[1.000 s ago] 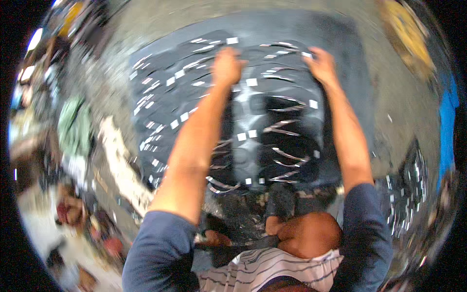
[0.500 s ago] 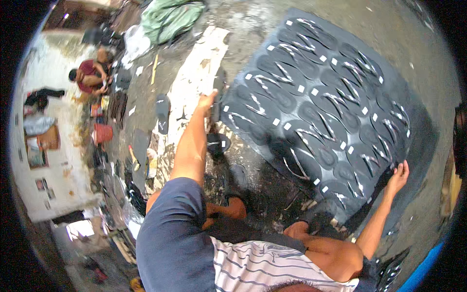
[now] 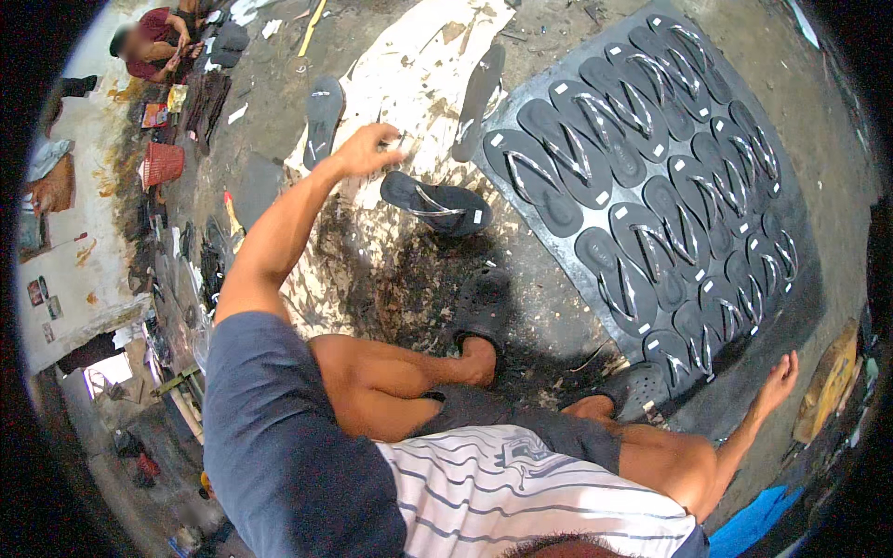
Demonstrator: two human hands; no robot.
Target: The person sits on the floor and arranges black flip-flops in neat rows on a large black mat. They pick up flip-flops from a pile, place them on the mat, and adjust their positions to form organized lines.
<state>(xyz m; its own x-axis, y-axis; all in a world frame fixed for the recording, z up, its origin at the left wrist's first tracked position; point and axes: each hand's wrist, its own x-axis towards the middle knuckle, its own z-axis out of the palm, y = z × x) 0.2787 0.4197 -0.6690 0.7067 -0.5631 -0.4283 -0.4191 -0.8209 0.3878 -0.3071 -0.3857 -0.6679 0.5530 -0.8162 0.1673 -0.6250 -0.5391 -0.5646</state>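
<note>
My left hand (image 3: 367,152) hangs with fingers apart and nothing in it, above the pale patch of floor. Just beyond its fingertips lies a single black flip-flop (image 3: 437,206) with a shiny strap and a white tag. At the right, my right hand (image 3: 778,383) has its fingers stretched out and holds nothing. It is beside the near right border of a dark sheet (image 3: 558,265), and I cannot tell whether it touches. Several black flip-flops (image 3: 642,219) with silvery straps and white tags lie in close rows on that sheet.
Another flip-flop (image 3: 324,116) lies left of my hand, and a dark sole (image 3: 480,102) lies beside the sheet. My feet wear dark clogs (image 3: 482,302). Far left are a red basket (image 3: 163,164) and a seated person (image 3: 153,42). A wooden piece (image 3: 830,381) lies right.
My left hand has drawn back from beside the sheet's left edge, toward the left. My right hand has come away from near the flip-flops. The view has shifted, and the rows look sharper.
</note>
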